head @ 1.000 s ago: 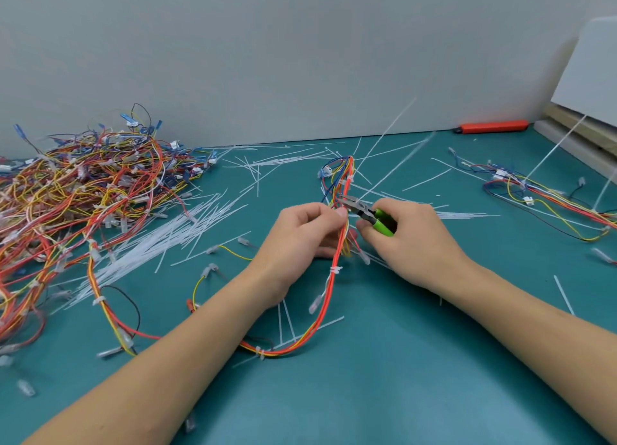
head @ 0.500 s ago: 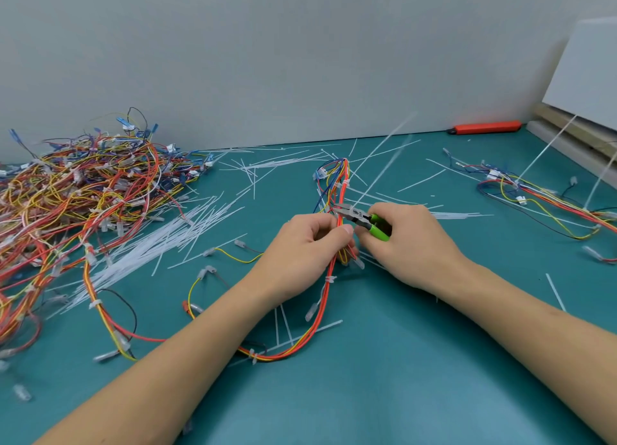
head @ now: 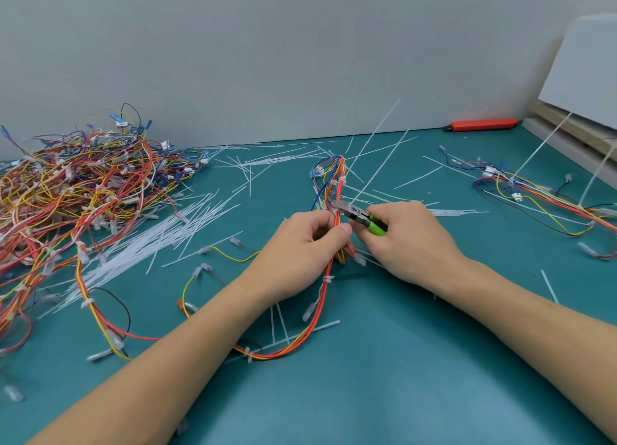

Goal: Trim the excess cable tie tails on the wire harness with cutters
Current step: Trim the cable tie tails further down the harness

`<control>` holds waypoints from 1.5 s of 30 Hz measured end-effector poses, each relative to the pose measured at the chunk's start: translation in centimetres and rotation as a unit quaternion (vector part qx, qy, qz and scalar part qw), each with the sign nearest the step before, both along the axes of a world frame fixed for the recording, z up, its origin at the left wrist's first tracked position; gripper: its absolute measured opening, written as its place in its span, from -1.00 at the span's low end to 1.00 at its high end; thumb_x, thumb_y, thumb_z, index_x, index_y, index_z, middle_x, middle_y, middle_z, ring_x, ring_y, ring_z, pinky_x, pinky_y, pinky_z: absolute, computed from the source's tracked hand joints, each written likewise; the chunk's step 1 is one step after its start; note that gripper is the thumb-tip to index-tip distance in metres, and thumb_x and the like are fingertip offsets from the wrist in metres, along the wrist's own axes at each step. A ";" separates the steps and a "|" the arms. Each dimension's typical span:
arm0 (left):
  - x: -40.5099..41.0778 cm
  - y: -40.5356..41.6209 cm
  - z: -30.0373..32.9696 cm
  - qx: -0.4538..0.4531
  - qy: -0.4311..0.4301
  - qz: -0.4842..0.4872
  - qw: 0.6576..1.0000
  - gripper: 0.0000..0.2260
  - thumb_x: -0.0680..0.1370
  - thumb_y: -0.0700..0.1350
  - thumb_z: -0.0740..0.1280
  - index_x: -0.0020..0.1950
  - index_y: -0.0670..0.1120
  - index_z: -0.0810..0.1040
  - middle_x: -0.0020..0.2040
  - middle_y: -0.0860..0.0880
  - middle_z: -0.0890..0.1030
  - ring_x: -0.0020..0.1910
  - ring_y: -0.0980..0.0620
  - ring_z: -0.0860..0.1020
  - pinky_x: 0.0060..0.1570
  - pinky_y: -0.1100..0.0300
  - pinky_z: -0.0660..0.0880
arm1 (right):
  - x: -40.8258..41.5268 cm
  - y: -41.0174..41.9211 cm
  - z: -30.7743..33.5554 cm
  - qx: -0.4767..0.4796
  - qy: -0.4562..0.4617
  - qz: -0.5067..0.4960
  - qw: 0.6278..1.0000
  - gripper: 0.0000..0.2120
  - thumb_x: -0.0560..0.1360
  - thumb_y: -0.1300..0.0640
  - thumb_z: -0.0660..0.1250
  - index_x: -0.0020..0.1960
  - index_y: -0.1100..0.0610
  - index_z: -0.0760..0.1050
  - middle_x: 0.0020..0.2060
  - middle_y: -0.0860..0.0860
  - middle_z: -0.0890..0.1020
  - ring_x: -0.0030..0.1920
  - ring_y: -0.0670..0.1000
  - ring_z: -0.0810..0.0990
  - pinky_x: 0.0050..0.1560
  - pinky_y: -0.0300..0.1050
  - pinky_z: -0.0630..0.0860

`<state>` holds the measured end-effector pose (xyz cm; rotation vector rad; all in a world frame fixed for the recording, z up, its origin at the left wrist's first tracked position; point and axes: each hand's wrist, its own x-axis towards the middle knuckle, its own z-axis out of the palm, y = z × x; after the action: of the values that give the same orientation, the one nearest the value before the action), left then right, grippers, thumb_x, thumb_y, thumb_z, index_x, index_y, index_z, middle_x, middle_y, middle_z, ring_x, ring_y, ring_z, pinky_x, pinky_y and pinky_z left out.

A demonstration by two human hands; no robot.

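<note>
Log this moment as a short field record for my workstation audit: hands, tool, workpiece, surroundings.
left hand: left hand pinches the wire harness
right hand: right hand grips the green-handled cutters
cutter position: tip at the harness, beside a long uncut white tie tail
workpiece: red, orange and yellow wires looping on the teal table
left of table: pile of harnesses, trimmed white tails
right of table: another harness
back edge: orange tool
</note>
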<state>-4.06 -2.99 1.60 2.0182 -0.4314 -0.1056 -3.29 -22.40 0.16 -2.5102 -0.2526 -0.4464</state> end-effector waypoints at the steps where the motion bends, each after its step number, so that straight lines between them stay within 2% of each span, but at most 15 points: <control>1: 0.0 0.0 0.0 0.000 0.000 -0.001 1.000 -0.66 0.57 0.14 0.26 -0.11 -0.10 0.63 -0.13 0.01 0.75 -0.05 -0.15 0.69 0.13 -0.19 0.56 | 0.0 0.0 0.0 -0.002 -0.001 -0.003 1.000 -0.52 0.56 -0.23 0.30 -0.34 0.08 0.34 -0.53 -0.01 0.40 -0.43 0.03 0.37 -0.43 -0.09 0.26; 6: 0.0 0.0 0.1 0.006 -0.002 0.002 1.000 -0.67 0.57 0.14 0.26 -0.10 -0.10 0.63 -0.13 0.02 0.75 -0.06 -0.14 0.68 0.13 -0.18 0.56 | -0.1 -0.1 0.1 0.021 -0.008 0.021 1.000 -0.63 0.55 -0.14 0.36 -0.30 0.06 0.40 -0.47 -0.03 0.46 -0.37 0.02 0.43 -0.33 0.01 0.44; 9: 0.0 0.0 0.1 0.003 -0.003 0.004 1.000 -0.68 0.56 0.15 0.27 -0.12 -0.08 0.64 -0.13 0.00 0.74 -0.06 -0.16 0.68 0.13 -0.18 0.56 | 0.0 -0.1 0.2 0.025 -0.005 0.040 0.999 -0.70 0.54 -0.06 0.39 -0.27 0.06 0.44 -0.46 -0.04 0.48 -0.36 0.01 0.44 -0.30 0.04 0.46; 14: 0.0 0.0 0.0 0.005 -0.005 0.005 1.000 -0.67 0.57 0.14 0.27 -0.11 -0.09 0.64 -0.13 0.01 0.74 -0.06 -0.15 0.68 0.11 -0.18 0.57 | 0.1 -0.1 0.2 0.027 0.000 0.047 0.999 -0.75 0.52 -0.05 0.39 -0.25 0.05 0.49 -0.45 -0.05 0.51 -0.35 0.00 0.47 -0.29 0.05 0.48; 16: 0.1 0.0 0.0 0.008 -0.010 0.004 1.000 -0.65 0.57 0.15 0.26 -0.11 -0.11 0.63 -0.14 -0.01 0.74 -0.07 -0.17 0.67 0.10 -0.19 0.57 | 0.1 -0.2 0.1 0.033 0.002 0.042 0.999 -0.72 0.53 -0.09 0.38 -0.26 0.04 0.47 -0.45 -0.05 0.50 -0.36 0.00 0.46 -0.30 0.04 0.48; 21: 0.0 -0.1 -0.1 0.013 -0.018 0.001 1.000 -0.57 0.52 0.23 0.24 -0.10 -0.14 0.61 -0.13 -0.15 0.72 -0.08 -0.24 0.64 0.08 -0.23 0.55 | 0.0 0.0 0.0 0.009 -0.007 0.014 1.000 -0.55 0.55 -0.17 0.32 -0.36 0.09 0.31 -0.52 0.01 0.39 -0.40 0.07 0.37 -0.41 -0.05 0.31; 24: -0.1 -0.1 -0.1 0.018 -0.021 0.001 1.000 -0.59 0.53 0.21 0.24 -0.11 -0.13 0.62 -0.15 -0.08 0.73 -0.09 -0.17 0.66 0.08 -0.19 0.56 | -0.1 0.0 0.0 0.007 -0.009 0.012 1.000 -0.54 0.55 -0.17 0.33 -0.35 0.09 0.31 -0.51 0.01 0.40 -0.38 0.10 0.40 -0.39 -0.02 0.35; 30: 0.0 0.0 0.0 0.013 -0.020 0.003 1.000 -0.67 0.57 0.15 0.26 -0.13 -0.07 0.64 -0.16 -0.03 0.73 -0.12 -0.11 0.67 0.06 -0.16 0.57 | 0.0 -0.1 0.1 0.034 -0.002 0.040 0.999 -0.74 0.51 -0.06 0.38 -0.26 0.05 0.46 -0.44 -0.03 0.50 -0.34 0.04 0.47 -0.27 0.08 0.51; 35: 0.0 -0.1 -0.1 0.018 -0.021 0.005 1.000 -0.65 0.56 0.17 0.25 -0.12 -0.08 0.64 -0.16 -0.03 0.73 -0.10 -0.13 0.67 0.07 -0.16 0.57 | 0.1 -0.2 0.0 0.047 0.006 0.046 0.998 -0.77 0.49 -0.10 0.37 -0.24 0.01 0.50 -0.43 -0.06 0.52 -0.34 0.01 0.48 -0.29 0.03 0.49; 37: 0.0 -0.1 -0.1 0.017 -0.021 0.003 1.000 -0.64 0.56 0.16 0.25 -0.11 -0.10 0.64 -0.15 -0.04 0.73 -0.09 -0.15 0.67 0.07 -0.17 0.57 | 0.1 -0.3 0.0 0.042 0.009 0.041 0.998 -0.72 0.48 -0.13 0.35 -0.27 0.03 0.46 -0.46 -0.05 0.50 -0.36 0.01 0.46 -0.32 0.01 0.46; 41: -0.1 -0.1 0.0 0.021 -0.026 -0.002 0.999 -0.60 0.55 0.18 0.24 -0.09 -0.15 0.62 -0.15 -0.09 0.71 -0.10 -0.19 0.64 0.06 -0.18 0.56 | 0.2 -0.1 0.0 0.000 0.005 0.009 1.000 -0.59 0.43 -0.29 0.20 -0.33 0.04 0.36 -0.50 -0.04 0.44 -0.42 0.00 0.38 -0.42 -0.09 0.24; 45: -0.2 -0.2 0.1 0.020 -0.027 -0.002 0.999 -0.65 0.57 0.15 0.24 -0.11 -0.10 0.63 -0.16 -0.05 0.72 -0.13 -0.13 0.66 0.03 -0.15 0.58 | 0.0 -0.1 -0.1 -0.002 0.001 -0.004 1.000 -0.56 0.46 -0.29 0.21 -0.34 0.05 0.36 -0.52 -0.01 0.41 -0.41 0.03 0.39 -0.43 -0.09 0.25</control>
<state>-4.28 -3.19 1.69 2.0640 -0.4723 -0.0626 -3.26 -22.47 0.09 -2.5164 -0.2444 -0.4469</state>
